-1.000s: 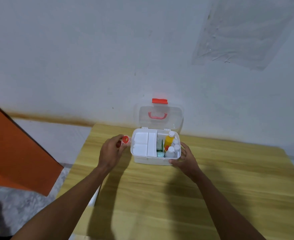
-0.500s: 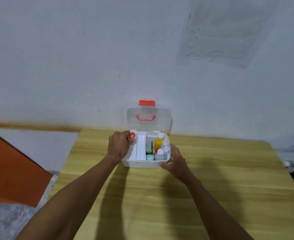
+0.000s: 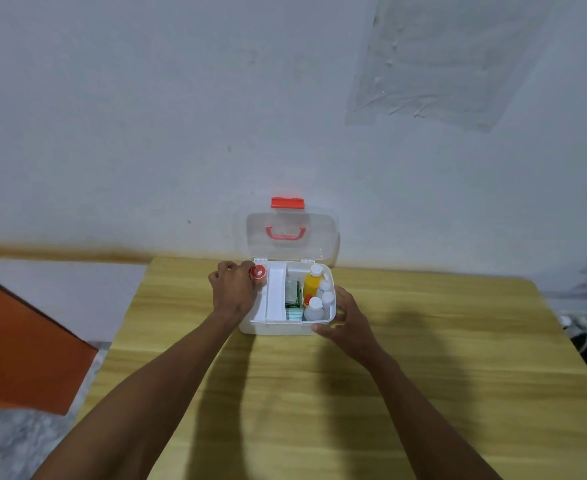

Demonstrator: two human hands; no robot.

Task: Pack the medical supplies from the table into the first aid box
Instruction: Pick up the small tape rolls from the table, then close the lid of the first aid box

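A white plastic first aid box (image 3: 278, 328) sits open at the far edge of a wooden bench (image 3: 423, 375), its clear lid (image 3: 292, 233) upright. The left hand (image 3: 234, 289) pinches a small red-and-white tape roll (image 3: 258, 272) over the box's left tray. The right hand (image 3: 349, 322), fingers spread, touches the box's near right corner beside a yellow bottle (image 3: 312, 283) and white bottles (image 3: 314, 308).

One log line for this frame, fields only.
left hand: holds small red roll over tray | right hand: steadies first aid box | lid: open | stage: placing
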